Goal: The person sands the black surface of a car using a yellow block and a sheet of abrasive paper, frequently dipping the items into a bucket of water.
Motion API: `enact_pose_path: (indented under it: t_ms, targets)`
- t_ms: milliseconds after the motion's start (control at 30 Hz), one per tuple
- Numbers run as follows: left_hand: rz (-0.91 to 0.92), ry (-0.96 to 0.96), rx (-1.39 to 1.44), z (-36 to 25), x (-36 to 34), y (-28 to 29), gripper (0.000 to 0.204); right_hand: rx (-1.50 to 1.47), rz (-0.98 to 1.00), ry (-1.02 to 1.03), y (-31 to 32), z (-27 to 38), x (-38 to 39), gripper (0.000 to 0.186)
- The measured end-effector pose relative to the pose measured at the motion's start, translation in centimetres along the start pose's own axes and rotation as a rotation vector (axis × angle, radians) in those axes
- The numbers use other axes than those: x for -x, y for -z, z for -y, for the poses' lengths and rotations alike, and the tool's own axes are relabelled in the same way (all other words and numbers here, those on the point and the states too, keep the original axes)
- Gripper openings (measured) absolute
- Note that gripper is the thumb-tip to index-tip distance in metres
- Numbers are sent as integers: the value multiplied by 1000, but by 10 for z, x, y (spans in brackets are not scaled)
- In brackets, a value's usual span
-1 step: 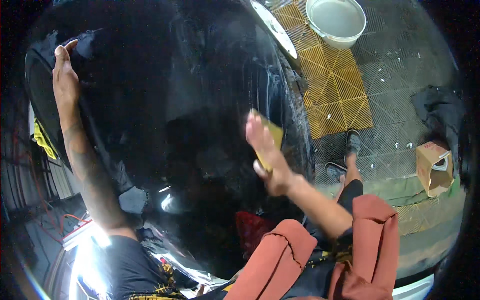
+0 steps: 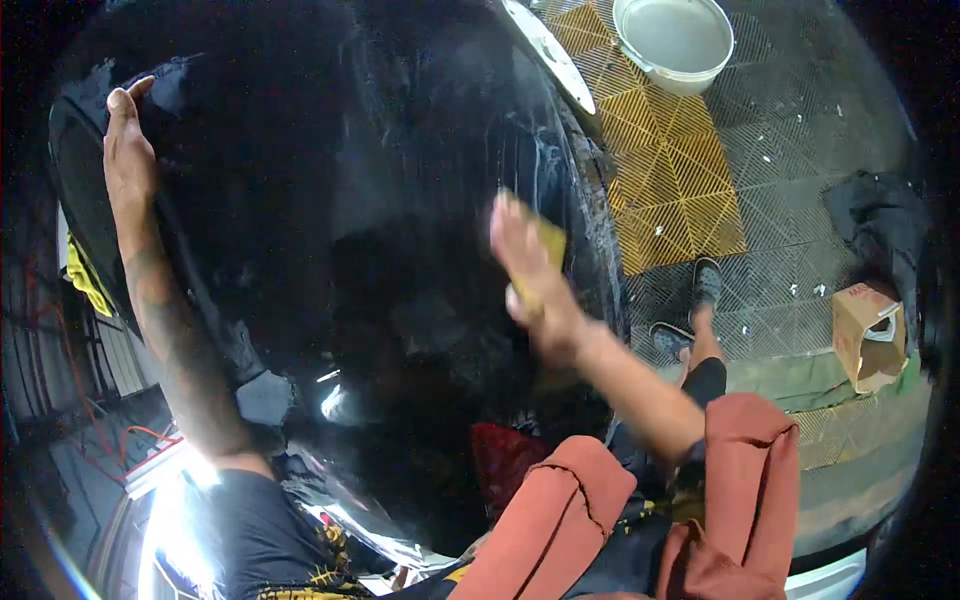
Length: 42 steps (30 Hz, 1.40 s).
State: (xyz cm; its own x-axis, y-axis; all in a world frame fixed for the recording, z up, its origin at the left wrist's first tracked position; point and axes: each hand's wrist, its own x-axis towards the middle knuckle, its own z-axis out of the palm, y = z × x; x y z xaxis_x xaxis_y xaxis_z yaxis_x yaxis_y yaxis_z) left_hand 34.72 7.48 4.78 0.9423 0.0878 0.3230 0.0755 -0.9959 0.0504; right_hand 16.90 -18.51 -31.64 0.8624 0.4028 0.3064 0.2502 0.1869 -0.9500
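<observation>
A glossy black car body panel with pale dusty streaks fills the middle of the view. My right hand lies over a flat yellow sandpaper sheet, pressing it to the panel near its right side. The palm hides part of the sheet, and motion smears the fingers a little. At the far left, my left hand rests on the panel's edge with its fingers stretched out, holding nothing. A dull grey patch shows on the bodywork by my left forearm.
A white bucket with greyish liquid stands on yellow floor tiles at the far right. Two dark shoes, an open cardboard box and dark cloth are right. A red tail light lies near me; a bright lamp glows lower left.
My right hand and the sandpaper have slid slightly away from me along the panel. My left hand has stayed in place.
</observation>
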Motion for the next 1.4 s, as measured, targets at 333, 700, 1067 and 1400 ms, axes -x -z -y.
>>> enact_pose_path:
  t_ms: [333, 700, 1067, 1400]
  targets:
    - [-53, 23, -105, -18, 10, -1, 69, -153, 105, -58, 11, 49, 21, 68]
    - [-3, 25, -22, -5, 7, 2, 66, -372, 16, -79, 10, 20, 7, 64]
    - [-24, 10, -55, -8, 9, 3, 69, -409, -123, -47, 11, -12, 4, 60]
    - [16, 71, 15, -10, 9, 3, 66, -127, -141, -112, 29, -60, -32, 57]
